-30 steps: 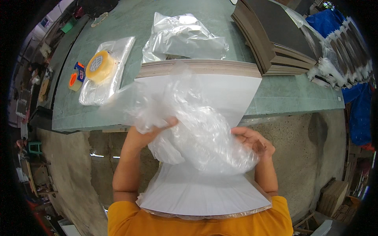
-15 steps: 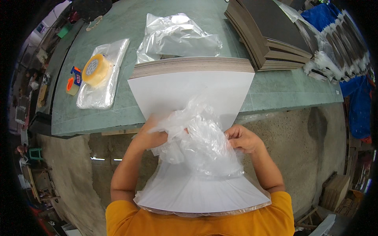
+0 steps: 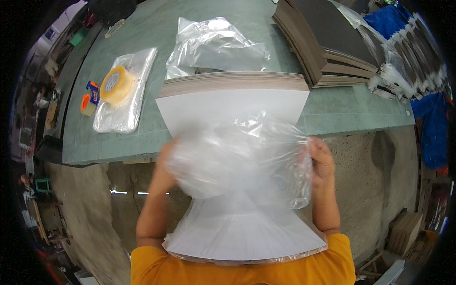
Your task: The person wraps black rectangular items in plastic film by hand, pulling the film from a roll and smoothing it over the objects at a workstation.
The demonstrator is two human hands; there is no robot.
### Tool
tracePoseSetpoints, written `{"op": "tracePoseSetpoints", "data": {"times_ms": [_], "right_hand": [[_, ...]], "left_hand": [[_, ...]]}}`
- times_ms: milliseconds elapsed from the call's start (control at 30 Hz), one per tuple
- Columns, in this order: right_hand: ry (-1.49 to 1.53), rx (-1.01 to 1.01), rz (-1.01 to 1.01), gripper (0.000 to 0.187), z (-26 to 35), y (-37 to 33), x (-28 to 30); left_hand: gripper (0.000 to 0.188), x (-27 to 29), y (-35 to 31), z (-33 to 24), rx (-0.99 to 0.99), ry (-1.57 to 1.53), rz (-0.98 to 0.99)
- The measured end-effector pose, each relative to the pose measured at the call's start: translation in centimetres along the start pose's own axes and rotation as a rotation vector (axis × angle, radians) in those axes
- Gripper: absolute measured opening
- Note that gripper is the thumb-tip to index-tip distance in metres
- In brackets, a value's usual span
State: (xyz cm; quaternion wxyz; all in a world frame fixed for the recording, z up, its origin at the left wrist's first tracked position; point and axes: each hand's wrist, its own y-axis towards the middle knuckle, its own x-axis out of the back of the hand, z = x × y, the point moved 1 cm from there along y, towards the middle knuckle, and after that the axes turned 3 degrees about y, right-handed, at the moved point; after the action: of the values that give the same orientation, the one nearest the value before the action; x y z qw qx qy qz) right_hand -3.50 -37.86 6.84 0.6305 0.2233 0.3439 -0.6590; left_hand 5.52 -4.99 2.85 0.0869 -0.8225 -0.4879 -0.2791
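A clear plastic bag is spread wide between my hands. My right hand pinches its right edge. My left hand, smeared by motion and partly behind the film, grips the left side. Below, against my chest, the bag encloses a white board or sheets; its far part is hidden under the bunched film. Just beyond the bag, at the table's near edge, is a stack of boards with a white face and layered grey-brown edges.
The green table holds a pile of folded clear bags with a yellowish tape roll, and a small tape dispenser. Crumpled film lies behind the white stack. Dark boards and wrapped bundles stand far right.
My right hand has moved right and slightly up, drawing the film outward. My left hand has shifted slightly left. The bunched bag has opened out wider.
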Motion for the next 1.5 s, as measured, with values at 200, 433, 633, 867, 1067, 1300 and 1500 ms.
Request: {"op": "tracePoseSetpoints", "data": {"times_ms": [200,433,633,867,1067,1300,1500], "right_hand": [[-0.507,-0.131,0.028,0.012,-0.3,-0.7,0.4],[-0.196,-0.229,0.129,0.016,-4.3,1.4,-5.2],[-0.105,-0.085,0.157,0.018,-1.7,-0.1,-3.4],[-0.304,-0.131,0.172,0.013,-2.8,0.7,-3.5],[-0.338,-0.133,0.121,0.016,-2.2,0.9,-4.0],[0.061,-0.079,-0.007,0.019,-3.2,0.6,-4.6],[-0.537,0.246,0.190,0.022,-2.2,0.4,-3.5]], "left_hand": [[0.028,2.1,0.3,-4.2,0.261,-0.199,-0.914],[0.019,-3.1,3.1,-11.8,-0.045,-0.542,0.407],[0.017,1.6,1.6,2.1,-0.121,0.362,-0.247],[0.035,1.0,3.7,-9.3,-0.086,-0.402,-0.242],[0.017,-1.8,3.8,-10.7,-0.304,0.023,0.028],[0.022,-4.9,2.8,-1.3,-0.176,0.197,-0.179],[0.037,2.5,2.1,-6.7,0.018,0.149,-0.229]]}}
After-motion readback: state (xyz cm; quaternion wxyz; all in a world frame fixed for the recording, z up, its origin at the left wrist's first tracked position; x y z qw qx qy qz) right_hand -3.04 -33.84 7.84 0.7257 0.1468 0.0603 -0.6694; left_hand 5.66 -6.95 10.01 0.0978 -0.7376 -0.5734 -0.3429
